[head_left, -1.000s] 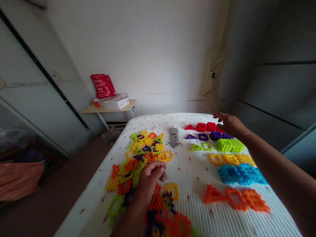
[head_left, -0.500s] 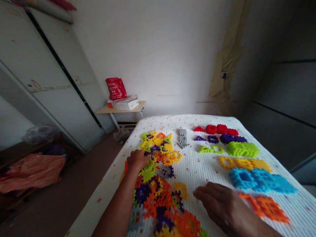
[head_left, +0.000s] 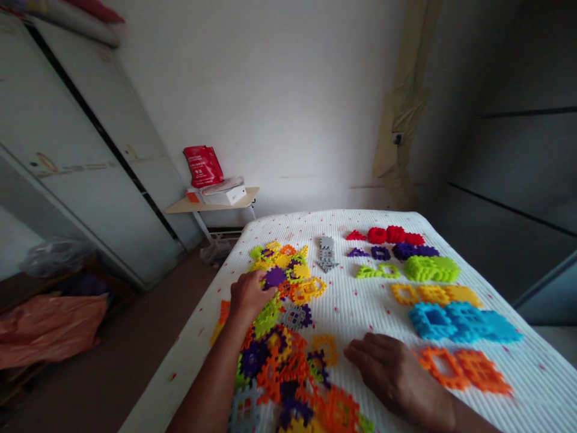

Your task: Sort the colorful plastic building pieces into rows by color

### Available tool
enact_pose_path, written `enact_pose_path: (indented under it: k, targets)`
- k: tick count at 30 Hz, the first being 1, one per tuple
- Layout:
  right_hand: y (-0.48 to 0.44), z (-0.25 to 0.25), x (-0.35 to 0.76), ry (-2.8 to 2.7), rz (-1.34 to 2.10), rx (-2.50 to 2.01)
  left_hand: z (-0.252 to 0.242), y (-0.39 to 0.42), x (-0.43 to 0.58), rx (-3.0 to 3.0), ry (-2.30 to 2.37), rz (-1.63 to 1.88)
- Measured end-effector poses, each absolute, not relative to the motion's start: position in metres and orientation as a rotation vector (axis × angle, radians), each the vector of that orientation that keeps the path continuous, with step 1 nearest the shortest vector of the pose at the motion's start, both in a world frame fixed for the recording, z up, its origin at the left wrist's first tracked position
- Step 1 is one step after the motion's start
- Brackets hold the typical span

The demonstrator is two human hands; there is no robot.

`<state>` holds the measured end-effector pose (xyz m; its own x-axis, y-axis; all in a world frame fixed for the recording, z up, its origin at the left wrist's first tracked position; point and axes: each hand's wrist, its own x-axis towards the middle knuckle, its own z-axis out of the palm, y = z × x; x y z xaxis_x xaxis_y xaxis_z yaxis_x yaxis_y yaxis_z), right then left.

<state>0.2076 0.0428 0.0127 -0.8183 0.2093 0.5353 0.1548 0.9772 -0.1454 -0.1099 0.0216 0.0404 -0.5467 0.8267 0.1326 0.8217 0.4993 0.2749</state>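
My left hand [head_left: 247,294] reaches over a loose heap of toothed plastic building blocks. Its thumb and fingers close on the edge of a flat purple block [head_left: 274,277], which is tilted up. Beneath and beside that hand lie green blocks [head_left: 268,316], orange and yellow ones, and a grey window-shaped block [head_left: 295,316]. My right hand [head_left: 390,373] rests low over the white bedspread, right of the heap, with its fingers curled together. No block shows in it. A yellow frame block [head_left: 325,349] lies just left of its fingertips.
Sorted rows stand at the right: red [head_left: 395,234], purple [head_left: 408,251], green [head_left: 431,268], yellow [head_left: 439,294], blue [head_left: 466,322] and orange [head_left: 482,371] blocks. Grey blocks [head_left: 326,252] form a line at mid-bed. A small table [head_left: 211,203] stands beyond the bed's left edge.
My left hand now has the purple block lifted at its fingertips. The right hand's fingers are more curled, and the view has turned slightly right.
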Motion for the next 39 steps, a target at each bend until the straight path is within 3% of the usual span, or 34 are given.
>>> enact_pose_path:
  k: [6, 15, 28, 33, 39]
  targets:
    - [0.049, 0.015, 0.209, -2.481, 0.131, -0.351, 0.052, 0.008, -0.063, 1.768, 2.426, 0.777]
    - [0.047, 0.017, 0.207, -2.471, 0.179, -0.582, 0.026, -0.012, 0.021, 1.787, 2.067, 0.774]
    - [0.054, 0.031, 0.208, -2.580, 0.262, -0.691, 0.001, -0.009, 0.031, 1.725, 1.896, 1.026]
    - [0.136, 0.075, 0.256, -2.340, 0.189, -0.826, -0.001, -0.008, 0.023, 1.653, 1.880, 1.180]
    - [0.271, 0.108, 0.316, -2.378, 0.113, -1.581, -0.018, -0.003, 0.015, 1.637, 1.890, 1.260]
